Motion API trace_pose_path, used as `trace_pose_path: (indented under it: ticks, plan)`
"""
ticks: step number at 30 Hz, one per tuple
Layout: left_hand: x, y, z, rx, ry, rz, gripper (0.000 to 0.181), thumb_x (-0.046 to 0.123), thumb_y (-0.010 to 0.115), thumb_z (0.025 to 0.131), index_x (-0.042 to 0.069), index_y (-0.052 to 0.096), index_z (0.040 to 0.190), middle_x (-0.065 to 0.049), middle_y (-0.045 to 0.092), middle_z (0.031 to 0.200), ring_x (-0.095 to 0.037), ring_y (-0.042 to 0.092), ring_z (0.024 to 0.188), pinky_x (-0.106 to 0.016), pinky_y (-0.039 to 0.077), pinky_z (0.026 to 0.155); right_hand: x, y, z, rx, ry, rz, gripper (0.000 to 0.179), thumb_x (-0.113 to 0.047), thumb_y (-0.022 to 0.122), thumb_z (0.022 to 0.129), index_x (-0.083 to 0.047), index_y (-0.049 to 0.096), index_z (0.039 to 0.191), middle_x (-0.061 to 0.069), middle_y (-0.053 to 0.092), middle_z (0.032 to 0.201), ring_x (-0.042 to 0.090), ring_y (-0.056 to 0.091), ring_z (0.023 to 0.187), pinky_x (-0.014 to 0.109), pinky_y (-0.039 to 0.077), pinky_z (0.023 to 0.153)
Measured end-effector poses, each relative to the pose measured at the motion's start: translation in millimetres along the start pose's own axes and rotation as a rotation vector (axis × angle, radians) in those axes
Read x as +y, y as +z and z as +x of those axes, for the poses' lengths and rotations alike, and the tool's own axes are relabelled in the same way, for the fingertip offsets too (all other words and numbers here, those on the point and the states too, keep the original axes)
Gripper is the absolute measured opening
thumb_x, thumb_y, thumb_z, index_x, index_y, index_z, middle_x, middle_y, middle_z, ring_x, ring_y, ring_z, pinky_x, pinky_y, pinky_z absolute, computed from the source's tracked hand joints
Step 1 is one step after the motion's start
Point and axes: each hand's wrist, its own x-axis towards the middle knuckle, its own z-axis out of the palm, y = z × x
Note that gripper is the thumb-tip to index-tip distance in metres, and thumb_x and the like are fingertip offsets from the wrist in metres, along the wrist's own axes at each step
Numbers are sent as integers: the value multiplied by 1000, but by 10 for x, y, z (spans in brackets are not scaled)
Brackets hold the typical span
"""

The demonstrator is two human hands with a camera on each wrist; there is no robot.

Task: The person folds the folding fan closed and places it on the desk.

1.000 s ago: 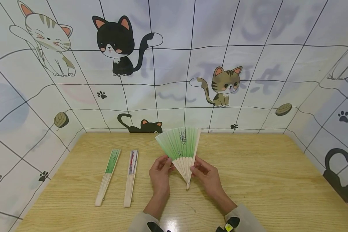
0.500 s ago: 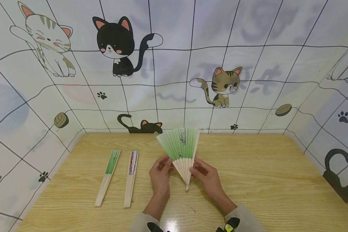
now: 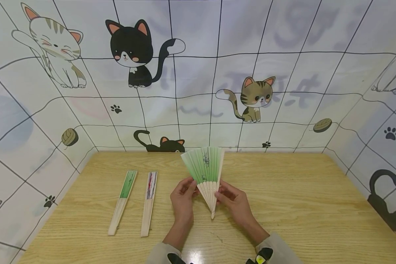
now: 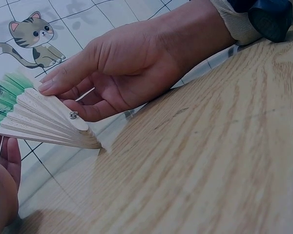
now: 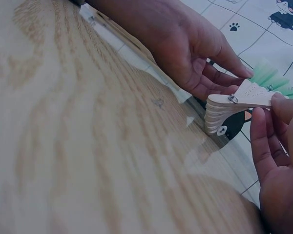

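A folding fan (image 3: 208,165) with green pleats and pale ribs is partly spread, its pivot end pointing toward the person. My left hand (image 3: 182,198) pinches its left edge where the pleats meet the ribs. On the opposite side, my right hand (image 3: 235,201) holds the outer rib between thumb and fingers. A metal rivet (image 4: 73,115) at the pivot shows in the left wrist view, where the lower ribs bunch together. The right wrist view shows the ribs (image 5: 217,114) stacked edge-on near the pivot, with both thumbs on the fan.
Two folded fans lie to the left on the wooden table (image 3: 300,205): one with green cloth (image 3: 123,201) and one with white-and-red printed cloth (image 3: 149,203). Behind the table hangs a cat-printed backdrop (image 3: 198,73) that also covers both sides.
The fan's spread has narrowed: its right edge has come left and its left edge slightly right. The right hand's fingers have shifted a little left with it; the folded fans stay put.
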Motion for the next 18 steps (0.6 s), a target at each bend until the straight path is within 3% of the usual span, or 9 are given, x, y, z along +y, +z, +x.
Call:
trace_pose_path:
  ticks: [18]
  plan:
    - [-10,-1,-2,-19,-13,23,28,9,74,84,-7,66,105,-8,63,86,-19,62,68,-30,58,63,23,2,1,-48,6,-3,49,-8,68,89,2,52,135,20,61,98,16,63,84,39,60,69]
